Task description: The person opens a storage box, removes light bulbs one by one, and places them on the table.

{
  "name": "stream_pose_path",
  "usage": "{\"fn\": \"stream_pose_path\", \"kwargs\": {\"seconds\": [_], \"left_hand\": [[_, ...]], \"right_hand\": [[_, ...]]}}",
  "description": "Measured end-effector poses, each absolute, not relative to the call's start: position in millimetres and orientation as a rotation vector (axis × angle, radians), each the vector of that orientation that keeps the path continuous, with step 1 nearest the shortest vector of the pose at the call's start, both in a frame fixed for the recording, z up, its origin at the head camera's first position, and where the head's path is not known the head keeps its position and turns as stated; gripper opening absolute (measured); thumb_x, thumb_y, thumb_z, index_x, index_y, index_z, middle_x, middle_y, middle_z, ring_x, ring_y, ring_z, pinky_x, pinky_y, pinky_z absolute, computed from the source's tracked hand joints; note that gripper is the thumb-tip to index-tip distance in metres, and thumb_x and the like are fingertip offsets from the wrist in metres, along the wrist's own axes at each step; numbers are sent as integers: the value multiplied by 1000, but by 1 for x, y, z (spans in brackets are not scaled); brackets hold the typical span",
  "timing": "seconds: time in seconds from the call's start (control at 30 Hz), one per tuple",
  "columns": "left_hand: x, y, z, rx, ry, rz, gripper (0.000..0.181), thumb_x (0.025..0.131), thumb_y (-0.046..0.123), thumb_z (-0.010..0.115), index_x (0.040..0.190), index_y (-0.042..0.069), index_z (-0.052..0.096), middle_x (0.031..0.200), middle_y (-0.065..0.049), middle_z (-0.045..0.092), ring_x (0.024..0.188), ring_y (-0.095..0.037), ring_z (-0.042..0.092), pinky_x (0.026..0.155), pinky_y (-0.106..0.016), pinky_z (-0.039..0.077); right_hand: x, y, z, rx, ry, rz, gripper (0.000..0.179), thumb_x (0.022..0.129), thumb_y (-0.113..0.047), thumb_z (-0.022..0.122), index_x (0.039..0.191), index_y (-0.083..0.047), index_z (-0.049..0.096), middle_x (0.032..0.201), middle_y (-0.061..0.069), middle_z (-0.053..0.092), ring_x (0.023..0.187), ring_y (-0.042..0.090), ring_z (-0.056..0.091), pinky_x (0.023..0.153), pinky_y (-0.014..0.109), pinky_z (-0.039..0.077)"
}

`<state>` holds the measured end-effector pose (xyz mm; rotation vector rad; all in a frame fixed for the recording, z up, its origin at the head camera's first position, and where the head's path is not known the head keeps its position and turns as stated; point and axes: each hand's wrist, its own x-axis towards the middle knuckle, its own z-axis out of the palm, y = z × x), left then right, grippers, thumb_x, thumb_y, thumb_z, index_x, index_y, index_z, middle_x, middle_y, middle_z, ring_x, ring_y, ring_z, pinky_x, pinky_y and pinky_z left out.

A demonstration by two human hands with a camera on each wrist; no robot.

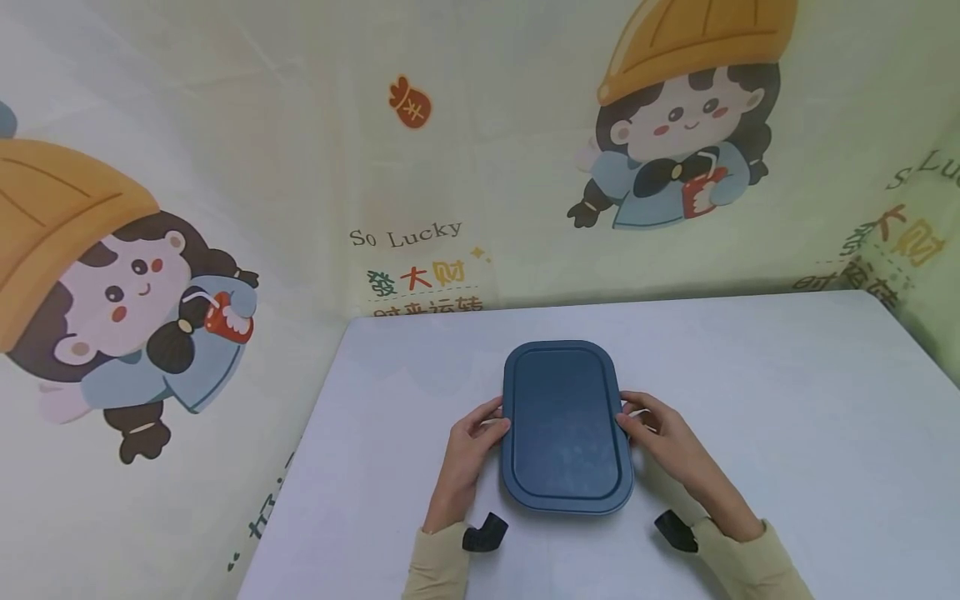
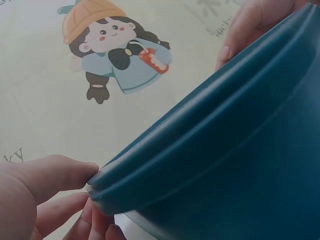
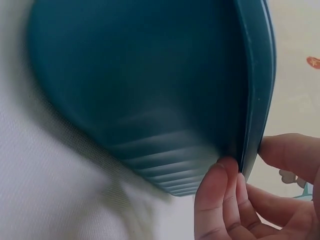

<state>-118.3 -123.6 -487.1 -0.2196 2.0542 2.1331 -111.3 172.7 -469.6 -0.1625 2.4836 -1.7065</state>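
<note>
A dark blue rectangular box (image 1: 566, 425) with rounded corners and a matching lid is at the middle of the white table, one short side toward me. My left hand (image 1: 472, 454) pinches its left rim between thumb and fingers. On the opposite long side, my right hand (image 1: 667, 437) grips the rim the same way. In the left wrist view, the left thumb lies on top of the box's edge (image 2: 200, 120) with the fingers curled below. The right wrist view shows ribbed lines on the box's side wall (image 3: 170, 155). The box's inside is hidden.
The white table (image 1: 787, 400) extends on both sides of the box. A cloth backdrop (image 1: 525, 150) with printed cartoon figures and lettering hangs behind the table and along its left and right. Black wrist mounts (image 1: 486, 533) sit at both beige sleeves.
</note>
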Motion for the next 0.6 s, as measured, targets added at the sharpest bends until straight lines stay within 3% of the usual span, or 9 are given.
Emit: {"fn": "stream_pose_path", "kwargs": {"seconds": [0.6], "left_hand": [[-119,-122,-484,-238,2093,2133,47,89,21,75,133,9,63,120,-13,60,93,-11,63,85,-19,52]], "right_hand": [[-110,173,-466,-133,2471,-1706,55,100,-23,61,142,6,44,113,14,59,85,9,63,75,25,52]]}}
